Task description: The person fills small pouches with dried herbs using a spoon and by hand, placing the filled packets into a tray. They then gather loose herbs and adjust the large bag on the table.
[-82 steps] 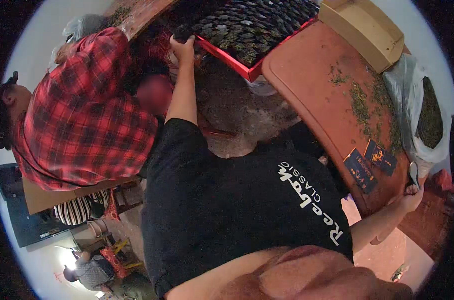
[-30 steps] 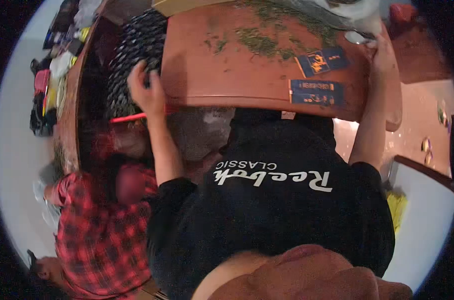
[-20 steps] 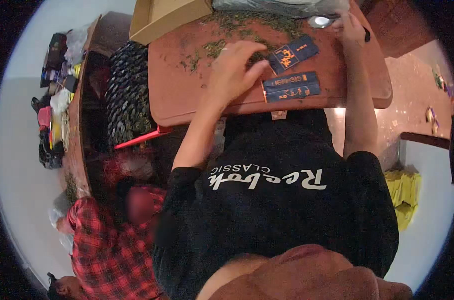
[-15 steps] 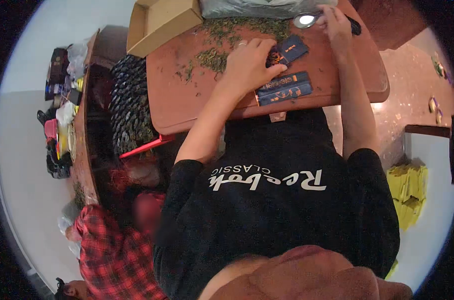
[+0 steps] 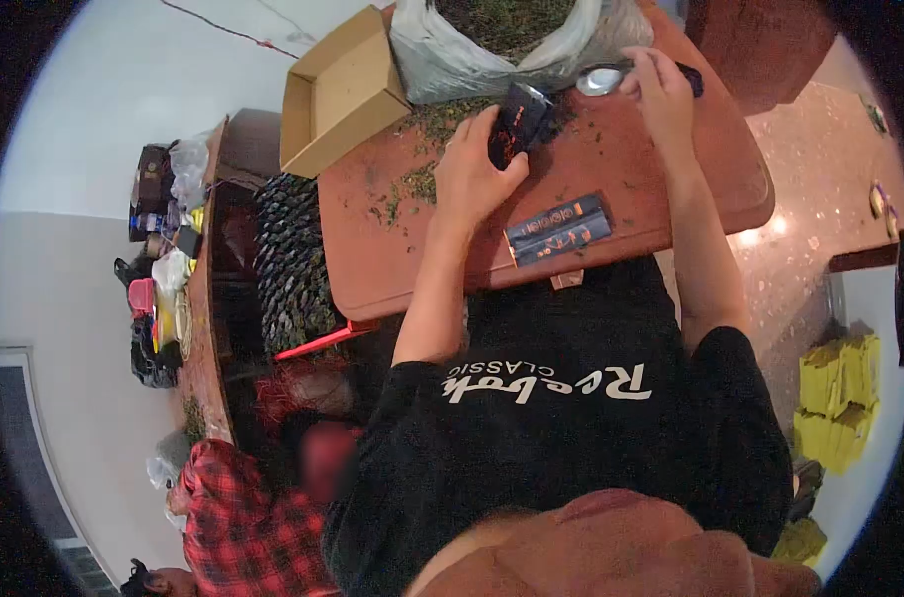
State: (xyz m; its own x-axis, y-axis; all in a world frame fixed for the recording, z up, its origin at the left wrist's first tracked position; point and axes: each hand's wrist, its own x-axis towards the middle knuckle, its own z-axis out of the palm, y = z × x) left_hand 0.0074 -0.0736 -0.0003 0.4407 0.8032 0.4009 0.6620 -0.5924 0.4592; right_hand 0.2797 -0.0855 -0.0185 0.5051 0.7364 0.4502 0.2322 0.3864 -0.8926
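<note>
My left hand [image 5: 477, 169] is closed around a small black pouch [image 5: 520, 119] with orange print. It holds the pouch upright at the front of the large plastic bag [image 5: 447, 75]. In my right hand [image 5: 663, 92] is a metal spoon [image 5: 601, 82] with a black handle, its bowl pointing left beside the pouch. A second dark pouch [image 5: 559, 229] with orange print lies flat near the table edge. Dried green leaf bits [image 5: 417, 184] are scattered left of my left hand. The plastic bag holds more dark green leaf material [image 5: 507, 25].
An open cardboard box [image 5: 345, 95] sits at the brown table's [image 5: 372, 269] left corner. Left of the table are a stack of dark, scaly-looking material [image 5: 291, 264] and a person in a red plaid shirt [image 5: 243, 527]. Yellow packets [image 5: 838, 388] lie at the right.
My left hand has raised the pouch from lying on the table to upright by the plastic bag. The spoon stays in my right hand. The view has shifted, showing more of the bag.
</note>
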